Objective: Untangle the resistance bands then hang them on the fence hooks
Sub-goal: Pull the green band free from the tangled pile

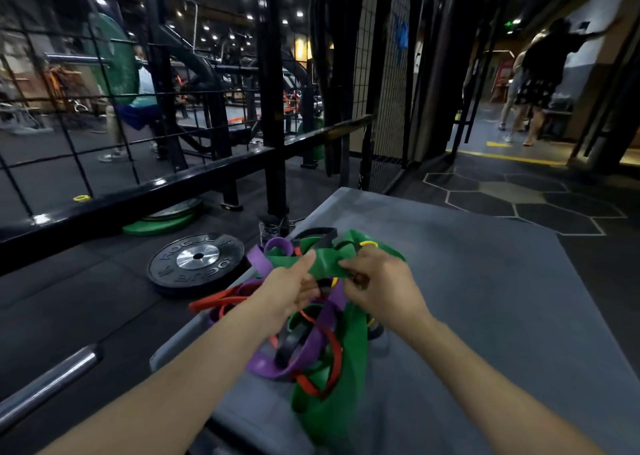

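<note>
2 hands, left hand [294, 290] and right hand [375, 283], pinch a wide green band [327, 264] above the tangled bands [311, 343].

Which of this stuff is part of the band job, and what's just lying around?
Job: green band pinched by left hand and right hand; purple band; red band; fence.

Lying about: black plate; green plate; barbell; bottle.

resistance bands [322, 316]: green, purple, red, black, yellow
mat [485, 298]: grey
weight plate [197, 262]: black, silver hub
floor [519, 195]: dark, hexagon lines
</note>
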Motion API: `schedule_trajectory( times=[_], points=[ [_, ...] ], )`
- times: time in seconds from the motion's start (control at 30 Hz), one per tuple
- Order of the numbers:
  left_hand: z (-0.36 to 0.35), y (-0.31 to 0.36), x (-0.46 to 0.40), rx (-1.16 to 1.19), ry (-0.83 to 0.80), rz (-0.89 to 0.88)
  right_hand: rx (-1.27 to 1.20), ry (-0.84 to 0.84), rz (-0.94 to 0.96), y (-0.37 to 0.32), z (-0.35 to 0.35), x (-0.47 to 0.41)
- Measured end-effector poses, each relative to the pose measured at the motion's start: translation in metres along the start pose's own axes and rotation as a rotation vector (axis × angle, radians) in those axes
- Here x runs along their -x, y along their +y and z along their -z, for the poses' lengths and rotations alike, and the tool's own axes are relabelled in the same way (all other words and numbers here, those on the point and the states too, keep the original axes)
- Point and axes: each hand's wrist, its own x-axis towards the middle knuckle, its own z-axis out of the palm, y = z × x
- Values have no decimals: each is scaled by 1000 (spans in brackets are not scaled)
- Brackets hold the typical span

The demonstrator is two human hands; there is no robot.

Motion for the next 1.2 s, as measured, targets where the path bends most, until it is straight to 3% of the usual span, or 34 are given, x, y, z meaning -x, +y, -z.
schedule_trajectory(
  times=[0.1,0.17,0.3,0.37,0.5,0.67,0.73,0.87,1.0,1.2],
  points=[
    [2,-1,8,300,4,99,12,-94,122,-11,-5,7],
    [6,0,14,380,39,105,0,-202,162,-14,-8,13],
    [29,-12,25,308,62,117,-242,-226,34,-9,-10,16],
    [45,-23,33,221,41,127,-222,-240,-98,0,-17,13],
    [71,-43,44,54,-17,88,-165,-444,-253,-2,-47,11],
    [88,-51,43,4,-30,21,21,-834,-211,-11,-80,14],
    [92,-54,43,-8,-8,1,88,-886,-204,-9,-88,17],
    [98,-50,37,58,72,-79,21,-752,-131,-13,-91,9],
    [113,-25,26,206,214,-200,-151,-429,-143,-19,-68,-23],
    [132,4,13,89,317,-331,-426,-45,-322,-14,-43,-74]
  ],
)
